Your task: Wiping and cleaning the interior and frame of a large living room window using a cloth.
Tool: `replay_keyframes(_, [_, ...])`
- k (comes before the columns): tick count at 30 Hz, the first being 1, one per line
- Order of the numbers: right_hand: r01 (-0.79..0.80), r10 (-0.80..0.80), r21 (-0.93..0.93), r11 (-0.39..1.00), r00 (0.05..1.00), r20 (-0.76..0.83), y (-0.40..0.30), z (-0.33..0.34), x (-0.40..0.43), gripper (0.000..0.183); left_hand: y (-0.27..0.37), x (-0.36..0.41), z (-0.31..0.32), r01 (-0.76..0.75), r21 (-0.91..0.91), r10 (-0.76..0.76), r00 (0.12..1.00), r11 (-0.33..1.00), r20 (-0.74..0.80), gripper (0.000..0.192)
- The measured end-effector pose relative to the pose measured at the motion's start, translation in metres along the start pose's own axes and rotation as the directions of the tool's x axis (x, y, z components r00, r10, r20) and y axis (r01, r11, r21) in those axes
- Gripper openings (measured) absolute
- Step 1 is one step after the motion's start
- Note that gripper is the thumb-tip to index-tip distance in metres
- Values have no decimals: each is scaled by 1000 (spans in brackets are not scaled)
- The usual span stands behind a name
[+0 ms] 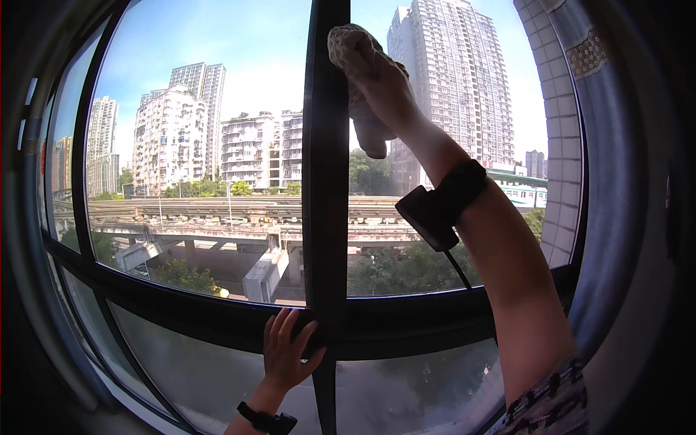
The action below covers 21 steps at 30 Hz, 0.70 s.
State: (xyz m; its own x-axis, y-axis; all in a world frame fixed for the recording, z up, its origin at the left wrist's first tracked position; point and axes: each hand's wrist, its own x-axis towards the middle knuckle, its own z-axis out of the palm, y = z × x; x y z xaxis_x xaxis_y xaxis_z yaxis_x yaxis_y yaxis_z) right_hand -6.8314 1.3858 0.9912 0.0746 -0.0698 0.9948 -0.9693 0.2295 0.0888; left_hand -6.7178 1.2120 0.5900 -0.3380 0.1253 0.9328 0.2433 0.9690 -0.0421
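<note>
High on the window, my right hand point(386, 89) grips a bunched, light-coloured cloth point(348, 43) against the right pane, beside the dark vertical window frame point(328, 179). Part of the cloth hangs down below the palm. Lower down, my left hand point(287, 348) rests with fingers spread on the dark horizontal frame bar point(212, 312), just left of where it meets the vertical bar. Nothing is held in it. The right window pane point(375, 244) looks hazy near my wrist.
A black strapped device point(443, 206) with a cable sits on my right forearm, and a black band point(265, 420) circles my left wrist. A blue curtain point(603, 163) hangs at the right. Lower panes point(408, 386) lie beneath the bar. Outside are tall buildings and elevated tracks.
</note>
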Motion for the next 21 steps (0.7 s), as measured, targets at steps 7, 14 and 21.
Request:
replay_keyframes(7, [104,-106,-87,991,994,-21,-23,41,-104,60,-105,-63,-35,21,108,-7,992,994,-126,55])
replay_keyframes(14, [141,-112,-107,984,964,241,-29,3,-172,54,-109,-50,-32,-33,34,38,986,999,-161,50])
replay_keyframes(21, [386,-356,-424,819,922,152,-26,31,54,39,-107,-50,-25,-43,16,45,987,999,-152,50])
